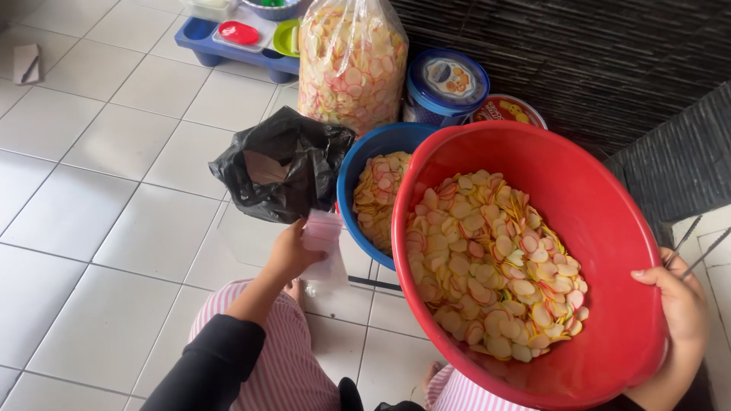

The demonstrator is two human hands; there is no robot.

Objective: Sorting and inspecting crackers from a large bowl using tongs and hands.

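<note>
A tall clear bag of chips (pixel 352 65) is stood against the dark wall, with two round tins (pixel 445 85) beside it. A blue tray (pixel 199 36) and a black bag (pixel 283 164) are seen on the tiled floor (pixel 99 221).

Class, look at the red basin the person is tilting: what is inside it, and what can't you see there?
The red basin holds a heap of thin round crackers, pale with pink and yellow rims. The heap covers the lower wall beneath it.
</note>
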